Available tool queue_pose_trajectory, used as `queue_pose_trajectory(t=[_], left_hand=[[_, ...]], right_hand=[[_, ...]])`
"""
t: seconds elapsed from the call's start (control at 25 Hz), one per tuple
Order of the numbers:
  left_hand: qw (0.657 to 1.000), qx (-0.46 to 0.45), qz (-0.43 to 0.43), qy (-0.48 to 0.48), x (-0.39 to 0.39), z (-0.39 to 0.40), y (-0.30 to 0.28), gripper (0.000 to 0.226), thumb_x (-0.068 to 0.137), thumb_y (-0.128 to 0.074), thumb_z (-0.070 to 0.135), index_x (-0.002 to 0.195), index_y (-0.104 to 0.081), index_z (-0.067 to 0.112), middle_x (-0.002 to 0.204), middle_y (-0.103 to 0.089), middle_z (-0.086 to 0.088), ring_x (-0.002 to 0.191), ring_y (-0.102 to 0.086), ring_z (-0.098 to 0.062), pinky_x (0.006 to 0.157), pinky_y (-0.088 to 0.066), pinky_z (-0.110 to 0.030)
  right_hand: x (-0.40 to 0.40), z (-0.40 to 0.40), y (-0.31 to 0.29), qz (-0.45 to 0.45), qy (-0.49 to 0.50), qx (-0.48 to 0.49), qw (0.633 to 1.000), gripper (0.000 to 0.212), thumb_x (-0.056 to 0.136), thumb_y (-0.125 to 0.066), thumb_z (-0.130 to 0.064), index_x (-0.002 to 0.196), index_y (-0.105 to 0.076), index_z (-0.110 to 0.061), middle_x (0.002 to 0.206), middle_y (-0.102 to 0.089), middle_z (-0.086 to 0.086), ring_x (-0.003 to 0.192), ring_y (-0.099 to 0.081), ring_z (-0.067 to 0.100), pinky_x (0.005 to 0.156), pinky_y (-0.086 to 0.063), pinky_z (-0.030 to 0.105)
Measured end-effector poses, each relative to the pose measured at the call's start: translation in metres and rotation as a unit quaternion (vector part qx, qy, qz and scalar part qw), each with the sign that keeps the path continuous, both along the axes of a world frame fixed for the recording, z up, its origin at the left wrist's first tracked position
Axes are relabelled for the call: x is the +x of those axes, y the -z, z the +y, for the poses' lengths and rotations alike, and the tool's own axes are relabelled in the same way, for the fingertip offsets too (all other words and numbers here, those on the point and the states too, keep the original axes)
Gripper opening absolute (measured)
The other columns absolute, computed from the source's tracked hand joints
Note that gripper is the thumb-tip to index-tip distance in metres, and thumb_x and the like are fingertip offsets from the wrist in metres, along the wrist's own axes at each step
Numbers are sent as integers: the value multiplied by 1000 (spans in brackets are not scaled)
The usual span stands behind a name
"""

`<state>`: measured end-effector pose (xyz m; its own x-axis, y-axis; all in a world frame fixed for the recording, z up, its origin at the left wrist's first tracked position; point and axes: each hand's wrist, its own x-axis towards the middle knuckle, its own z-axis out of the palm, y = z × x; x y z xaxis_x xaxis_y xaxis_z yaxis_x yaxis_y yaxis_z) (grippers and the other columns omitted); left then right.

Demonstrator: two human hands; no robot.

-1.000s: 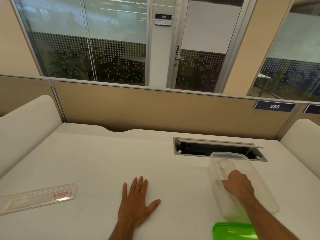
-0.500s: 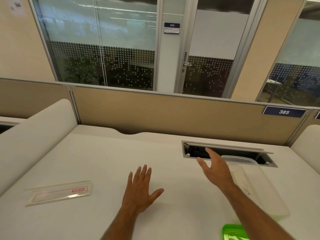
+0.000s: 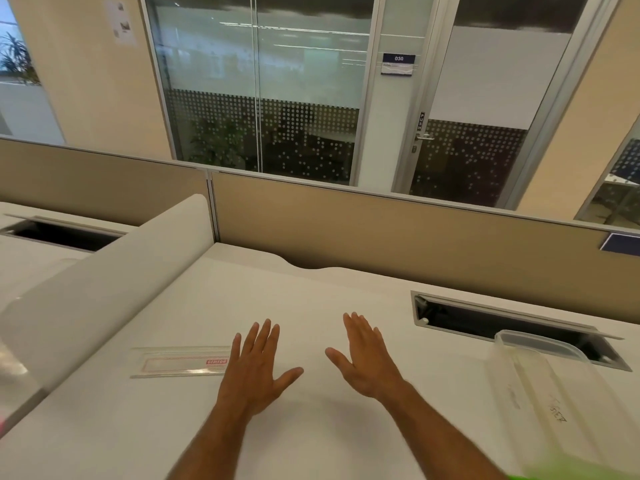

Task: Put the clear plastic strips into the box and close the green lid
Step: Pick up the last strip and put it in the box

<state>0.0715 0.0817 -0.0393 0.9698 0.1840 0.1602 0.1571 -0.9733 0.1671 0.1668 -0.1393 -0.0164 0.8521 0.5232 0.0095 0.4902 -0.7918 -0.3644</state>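
A clear plastic strip (image 3: 180, 362) with a red label lies flat on the white desk, just left of my left hand (image 3: 254, 370). That hand is spread flat, fingers apart, holding nothing. My right hand (image 3: 367, 358) hovers open beside it, palm turned inward, also with nothing in it. The long clear box (image 3: 540, 393) stands at the right, well away from both hands; what it holds is hard to make out. A blurred sliver of the green lid (image 3: 571, 471) shows at the bottom right edge.
An open cable slot (image 3: 485, 320) is cut into the desk behind the box. A beige partition (image 3: 381, 233) closes the far edge, and a white curved divider (image 3: 104, 285) borders the left side. Another desk lies beyond the divider.
My right hand left the box and swung left to the desk's middle, open. The view turned left, so the strip now sits next to my left hand.
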Motion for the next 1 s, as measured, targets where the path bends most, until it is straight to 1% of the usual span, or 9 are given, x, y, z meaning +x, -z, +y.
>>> queue_pose_trajectory(t=[0.16,0.24,0.36,0.44,0.56,0.72,0.84,0.92,1.0], left_hand=[[999,21,7,-34,-17,48,-5,110,68,2,88,155,-2,21,164,3,-2,151,6,-23,121,4,-48],[999,20,6,-46,-24,75,-7,100,78,-18,82,155,-7,19,164,-3,-3,151,1,-24,122,0,-49],[997,24,29,-70,-32,115,-7,91,84,-47,63,155,-9,20,164,-9,-1,152,1,-23,123,-3,-50],[994,34,48,-88,-37,141,-6,88,85,-53,55,154,-11,22,164,-13,1,151,-1,-22,123,-1,-48],[992,23,65,-108,-42,170,-2,76,84,-58,42,151,-24,26,160,-26,6,150,-10,-19,123,-5,-45],[988,-2,76,-131,-47,190,5,58,83,-61,31,139,-45,31,145,-48,11,142,-32,-15,120,-18,-39],[989,-16,52,-141,-48,195,10,47,84,-62,31,131,-55,33,131,-61,12,125,-50,-15,109,-33,-34],[989,-21,19,-143,-46,193,9,35,87,-61,31,122,-63,32,119,-69,11,113,-59,-16,98,-39,-32],[990,-13,9,-143,-44,191,6,21,91,-58,31,107,-70,31,105,-74,7,100,-63,-19,84,-42,-31]], right_hand=[[-12,59,-2,14,-51,-11,999,79,94,-24,-67,155,2,-24,164,7,-4,149,11,13,118,9,37],[-17,87,-4,18,-75,-16,997,77,95,-25,-65,155,0,-24,164,5,-3,149,9,14,119,8,38],[-22,123,-5,25,-111,-18,993,75,97,-29,-61,155,-5,-20,164,-1,-1,150,4,15,119,5,37],[-23,145,-3,27,-136,-25,990,73,98,-33,-57,155,-9,-18,163,-8,2,150,-2,18,121,0,39],[-23,170,0,29,-165,-33,985,66,99,-40,-48,153,-19,-16,159,-24,5,146,-19,23,120,-16,40],[-21,195,6,48,-172,-40,983,51,99,-44,-39,145,-34,-19,148,-43,3,133,-41,26,107,-35,41],[-20,205,13,5,-174,-68,982,31,99,-42,-30,125,-53,-17,121,-62,8,109,-57,31,86,-47,41],[-19,207,15,-25,-168,-73,983,20,95,-44,-21,106,-59,-14,104,-66,12,92,-61,33,68,-45,37],[-19,205,14,-35,-167,-81,982,14,88,-48,-14,96,-58,-13,96,-67,13,83,-61,34,61,-38,33]])
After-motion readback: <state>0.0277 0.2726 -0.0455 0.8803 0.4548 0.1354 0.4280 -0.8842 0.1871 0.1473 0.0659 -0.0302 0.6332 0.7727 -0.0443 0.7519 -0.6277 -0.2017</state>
